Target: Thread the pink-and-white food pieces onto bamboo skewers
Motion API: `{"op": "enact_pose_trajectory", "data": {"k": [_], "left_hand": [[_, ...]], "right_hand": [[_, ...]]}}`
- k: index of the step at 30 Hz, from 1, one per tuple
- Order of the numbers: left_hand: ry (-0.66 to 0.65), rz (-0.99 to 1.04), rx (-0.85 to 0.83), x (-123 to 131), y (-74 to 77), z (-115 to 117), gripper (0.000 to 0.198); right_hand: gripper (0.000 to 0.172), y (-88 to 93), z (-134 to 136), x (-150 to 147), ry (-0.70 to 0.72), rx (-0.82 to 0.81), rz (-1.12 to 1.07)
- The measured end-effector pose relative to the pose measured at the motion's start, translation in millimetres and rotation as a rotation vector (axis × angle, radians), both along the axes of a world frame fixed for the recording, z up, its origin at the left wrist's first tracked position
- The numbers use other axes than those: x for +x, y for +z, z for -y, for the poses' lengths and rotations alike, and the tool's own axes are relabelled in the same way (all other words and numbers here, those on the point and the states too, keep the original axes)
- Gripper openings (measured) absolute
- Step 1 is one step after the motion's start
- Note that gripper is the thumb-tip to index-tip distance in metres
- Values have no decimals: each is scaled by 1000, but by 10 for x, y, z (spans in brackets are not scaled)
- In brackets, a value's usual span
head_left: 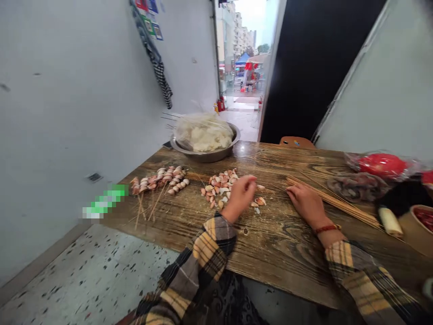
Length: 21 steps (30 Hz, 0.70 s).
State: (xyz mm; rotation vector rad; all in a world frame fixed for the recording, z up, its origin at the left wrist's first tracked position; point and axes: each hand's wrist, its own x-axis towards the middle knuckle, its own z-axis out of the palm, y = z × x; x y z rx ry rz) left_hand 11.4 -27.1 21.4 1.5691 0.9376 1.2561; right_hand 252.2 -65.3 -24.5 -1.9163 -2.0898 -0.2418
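My left hand point(241, 196) is over the wooden table, at the right edge of a pile of garlic cloves point(221, 180). Its fingers are curled closed, and whatever they may hold is hidden. A few loose cloves point(260, 201) lie just right of it. My right hand point(306, 203) rests beside a bundle of thin wooden skewers point(338, 202), thumb and fingers pinched together near the skewers' far ends. I cannot make out what is in that pinch. On the left lie several skewers threaded with garlic cloves point(158, 178), their bare sticks pointing toward me.
A metal basin point(206, 156) with a plastic bag of pale food point(206, 133) stands at the back of the table point(270, 248). To the right are a red plastic-wrapped item point(382, 163), a crumpled grey cloth point(353, 186), a pale cylinder point(390, 221) and a tub point(417, 230).
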Motion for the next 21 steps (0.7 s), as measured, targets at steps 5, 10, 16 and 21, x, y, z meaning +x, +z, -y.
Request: {"op": "enact_pose_trajectory", "data": {"k": [5,10,16,21], "left_hand": [[-449,-763,729,186,-64,354,43],[-496,-1039,910,272,-195,503,61],[-238,-1177,727,135,-297,218,63],[-160,-1091,680,44,-173,89,37]], "right_hand": [[24,-98,-65,51,6,-18,14],[22,-158,-166,85,-14,-69,-36],[22,-106,-197,75,57,-158,-107],[17,-32,-138,-37,28,-206,31]]}}
